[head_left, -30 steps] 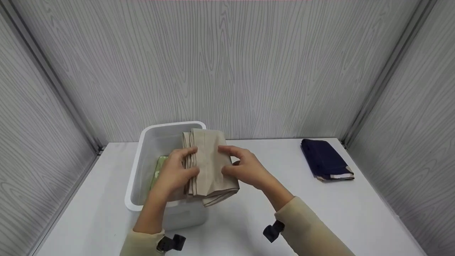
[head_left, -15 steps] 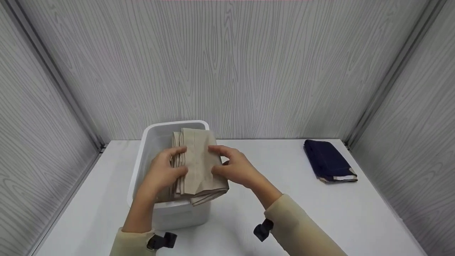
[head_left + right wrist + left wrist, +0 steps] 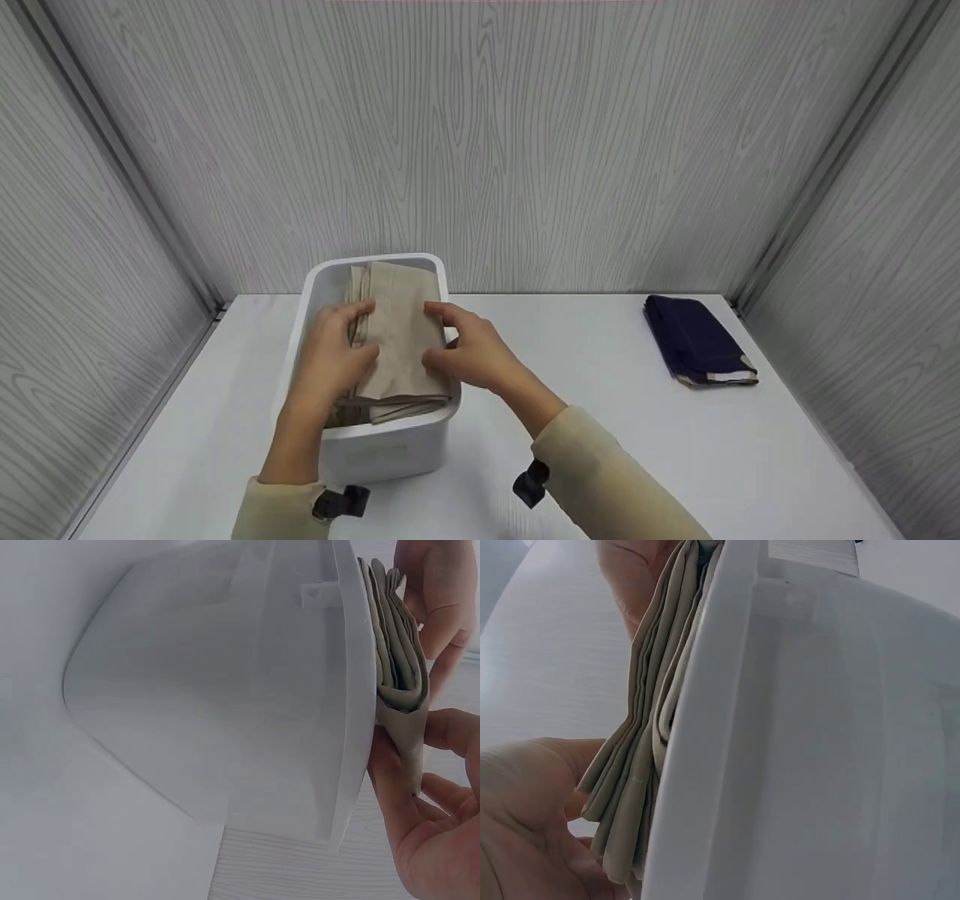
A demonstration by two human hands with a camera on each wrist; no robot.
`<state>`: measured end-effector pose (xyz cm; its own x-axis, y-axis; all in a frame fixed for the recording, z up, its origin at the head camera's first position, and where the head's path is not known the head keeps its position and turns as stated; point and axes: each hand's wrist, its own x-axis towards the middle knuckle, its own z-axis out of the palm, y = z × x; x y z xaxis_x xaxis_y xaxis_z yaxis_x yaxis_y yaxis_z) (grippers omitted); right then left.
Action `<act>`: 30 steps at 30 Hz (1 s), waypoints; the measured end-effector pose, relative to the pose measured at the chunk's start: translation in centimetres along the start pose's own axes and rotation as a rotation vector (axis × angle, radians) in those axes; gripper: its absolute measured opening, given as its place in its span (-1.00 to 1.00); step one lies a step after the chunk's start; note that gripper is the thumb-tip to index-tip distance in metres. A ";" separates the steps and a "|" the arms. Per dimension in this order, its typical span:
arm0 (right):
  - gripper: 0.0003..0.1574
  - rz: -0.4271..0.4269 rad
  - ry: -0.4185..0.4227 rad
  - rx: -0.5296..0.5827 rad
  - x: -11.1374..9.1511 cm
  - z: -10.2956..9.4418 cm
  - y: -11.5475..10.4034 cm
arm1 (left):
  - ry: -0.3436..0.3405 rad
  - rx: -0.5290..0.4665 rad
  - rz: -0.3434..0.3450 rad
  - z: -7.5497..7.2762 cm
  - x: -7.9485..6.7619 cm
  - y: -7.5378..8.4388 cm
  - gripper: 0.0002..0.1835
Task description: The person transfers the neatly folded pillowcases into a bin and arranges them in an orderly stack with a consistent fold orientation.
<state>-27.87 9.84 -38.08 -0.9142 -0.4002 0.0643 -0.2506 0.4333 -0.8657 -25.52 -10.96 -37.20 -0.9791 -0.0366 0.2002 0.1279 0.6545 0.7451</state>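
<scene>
A folded beige cloth, stacked in several layers, lies level with the mouth of a white plastic bin. My left hand grips its left side, thumb and fingers spread along the edge. On the opposite side my right hand pinches the cloth, with its thumb on top. In the left wrist view the layered edge of the beige cloth shows just above the bin's rim. The right wrist view shows fingers of my right hand wrapped under the folded end.
A folded navy cloth with a white and tan edge lies at the right back of the white table. Grey wood-grain panels stand behind and on both sides.
Both hands have carried the beige cloth left and lowered it from over the bin's right edge into its mouth. The green cloth seen earlier inside the bin is now covered.
</scene>
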 end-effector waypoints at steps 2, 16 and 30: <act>-0.07 0.003 0.014 -0.027 0.2 0.3 -0.2 | 0.020 0.045 0.001 0.1 0.1 -0.2 -0.34; -0.26 -0.041 0.121 -0.334 0.9 1.3 -0.7 | 0.057 0.134 -0.008 0.0 0.5 -1.5 -0.35; -0.41 -0.094 0.246 -0.368 -0.3 -1.8 1.9 | 0.120 0.094 0.007 0.1 0.2 -1.3 -0.41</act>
<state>-28.61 12.23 -38.89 -0.9194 -0.2673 0.2884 -0.3920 0.6804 -0.6191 -25.91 -11.76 -38.20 -0.9515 -0.1178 0.2842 0.1140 0.7229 0.6814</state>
